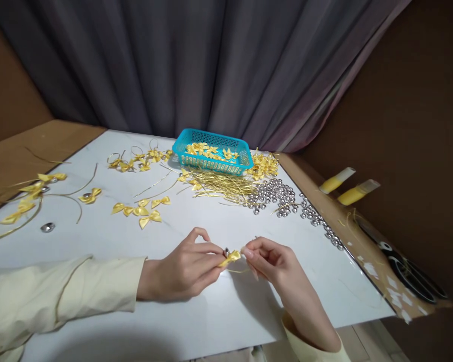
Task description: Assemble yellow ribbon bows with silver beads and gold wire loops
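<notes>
Above the front of the white board, my left hand (189,266) pinches a yellow ribbon bow (232,257) between its fingertips. A shiny silver bead (227,252) sits at the upper left of this bow. My right hand (270,259) is just to the right, thumb and forefinger pressed together close to the bow's edge; what is between them is too small to make out. A thin gold cord (238,271) runs below the bow toward the right fingers. Loose yellow bows (140,210) lie on the board beyond my left hand.
A turquoise basket (213,163) holding bows stands at the back. Before it lie gold cords (222,186), with silver beads (274,193) to their right. Bows on cords (32,190) lie at left. Scissors (411,271) and two yellow-filled tubes (337,180) are along the right side.
</notes>
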`<state>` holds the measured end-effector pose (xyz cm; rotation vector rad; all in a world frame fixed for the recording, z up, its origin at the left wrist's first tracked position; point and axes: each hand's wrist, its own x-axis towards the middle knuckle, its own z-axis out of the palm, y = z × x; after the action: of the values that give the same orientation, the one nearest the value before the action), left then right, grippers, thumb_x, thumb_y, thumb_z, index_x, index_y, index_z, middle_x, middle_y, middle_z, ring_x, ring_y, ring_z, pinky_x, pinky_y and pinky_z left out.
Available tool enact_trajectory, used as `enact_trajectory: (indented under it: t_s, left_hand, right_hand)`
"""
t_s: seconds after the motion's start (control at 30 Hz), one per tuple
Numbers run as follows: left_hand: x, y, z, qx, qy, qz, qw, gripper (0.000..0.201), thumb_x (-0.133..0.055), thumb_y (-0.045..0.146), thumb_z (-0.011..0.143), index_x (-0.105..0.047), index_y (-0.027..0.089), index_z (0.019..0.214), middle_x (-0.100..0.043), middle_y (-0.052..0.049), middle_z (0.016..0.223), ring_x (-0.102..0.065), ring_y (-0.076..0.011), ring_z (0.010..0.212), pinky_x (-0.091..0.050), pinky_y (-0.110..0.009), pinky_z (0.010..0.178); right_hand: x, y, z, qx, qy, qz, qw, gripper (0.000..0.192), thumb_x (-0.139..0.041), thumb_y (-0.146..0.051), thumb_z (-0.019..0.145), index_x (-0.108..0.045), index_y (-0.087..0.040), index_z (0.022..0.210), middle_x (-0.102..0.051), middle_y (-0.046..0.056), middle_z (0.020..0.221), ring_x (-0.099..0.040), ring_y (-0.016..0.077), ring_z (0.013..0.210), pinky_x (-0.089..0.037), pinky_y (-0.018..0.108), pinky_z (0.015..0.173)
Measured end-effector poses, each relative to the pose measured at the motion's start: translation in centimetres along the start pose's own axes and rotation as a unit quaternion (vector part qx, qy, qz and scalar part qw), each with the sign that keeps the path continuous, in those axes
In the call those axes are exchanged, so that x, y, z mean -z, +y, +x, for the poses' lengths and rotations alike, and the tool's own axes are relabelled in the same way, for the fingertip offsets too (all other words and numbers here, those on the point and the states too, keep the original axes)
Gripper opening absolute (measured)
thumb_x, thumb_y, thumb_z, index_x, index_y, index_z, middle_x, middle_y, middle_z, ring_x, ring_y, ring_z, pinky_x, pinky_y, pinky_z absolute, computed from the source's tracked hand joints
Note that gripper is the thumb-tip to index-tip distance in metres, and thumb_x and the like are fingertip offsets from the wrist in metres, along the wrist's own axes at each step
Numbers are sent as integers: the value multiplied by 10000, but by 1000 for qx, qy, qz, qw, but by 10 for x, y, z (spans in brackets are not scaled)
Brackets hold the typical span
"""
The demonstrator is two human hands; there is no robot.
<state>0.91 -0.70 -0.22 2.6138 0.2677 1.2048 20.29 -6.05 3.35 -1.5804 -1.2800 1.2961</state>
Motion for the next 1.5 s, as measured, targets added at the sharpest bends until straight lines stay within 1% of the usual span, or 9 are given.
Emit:
enact_trajectory:
  t_s: [0.27, 0.53, 0.67, 0.8, 1.0, 1.1, 1.23, 1.33, 1.5]
  left_hand:
    - [-4, 0, 1, 89, 26, -42, 995, 122, -515, 45, 857, -586, 137, 894, -717, -39, 745, -656, -139, 656, -378, -335, 744]
    - [-6, 1, 0, 123, 0, -74, 990, 115, -510, 87, 874, -608, 139, 842, -703, -21, 711, -606, -115, 592, -394, -321, 751]
    - [-7, 1, -1, 129, -14, -88, 988, 139, -488, 80, 882, -604, 135, 830, -686, -23, 689, -570, -106, 566, -411, -312, 748]
    - [-6, -1, -2, 84, -23, -66, 994, 172, -444, 58, 883, -576, 127, 796, -666, -29, 661, -587, -117, 586, -419, -327, 766]
    - [0, -2, -1, -39, -56, 33, 997, 220, -402, 30, 878, -547, 129, 745, -660, -61, 660, -615, -153, 659, -425, -350, 753]
    - [1, -2, -1, -93, -82, 75, 989, 247, -396, 18, 871, -551, 129, 714, -653, -60, 634, -612, -161, 658, -436, -351, 717]
    - [2, -1, -2, -123, -59, 58, 989, 183, -433, 11, 855, -570, 108, 783, -672, -73, 656, -642, -172, 703, -426, -345, 702]
    - [2, 0, -2, -95, -36, 6, 995, 137, -450, 12, 841, -560, 92, 851, -691, -103, 706, -658, -181, 711, -425, -349, 703]
    - [0, 3, 1, 22, 11, -53, 998, 149, -475, 37, 854, -568, 127, 928, -709, -75, 723, -645, -153, 637, -438, -342, 720]
  right_hand:
    - [9, -4, -18, 22, -45, -104, 993, 316, -541, -427, 795, -521, -163, 623, -394, -32, 484, -349, 100, 478, -240, 233, 480]
    - [-11, 7, -24, 92, -96, -201, 970, 223, -484, -248, 841, -454, -173, 633, -331, -51, 511, -268, 82, 483, -205, 214, 472]
    - [-21, 8, -22, 112, -114, -186, 969, 206, -469, -201, 837, -452, -173, 633, -361, -52, 509, -287, 76, 469, -204, 207, 466]
    - [-23, 1, -20, 118, -113, -123, 979, 238, -503, -237, 834, -456, -167, 612, -374, -49, 515, -304, 76, 486, -233, 207, 486]
    - [-18, -6, -12, 31, -66, 88, 993, 293, -626, -409, 788, -559, -146, 676, -432, -42, 482, -358, 77, 461, -261, 211, 472]
    - [-15, -5, -6, 16, -43, 154, 987, 309, -696, -412, 738, -589, -131, 669, -450, -41, 480, -345, 59, 450, -241, 205, 465]
    - [-10, -3, -1, -18, -35, 199, 979, 336, -731, -416, 699, -564, -131, 635, -431, -53, 451, -296, 43, 421, -184, 206, 444]
    - [-2, -2, -2, -22, -33, 190, 981, 361, -742, -423, 677, -537, -135, 602, -412, -58, 425, -276, 43, 411, -143, 213, 442]
    - [11, 1, -9, -19, -46, 125, 991, 356, -738, -420, 665, -533, -142, 582, -410, -50, 438, -303, 57, 422, -176, 217, 453]
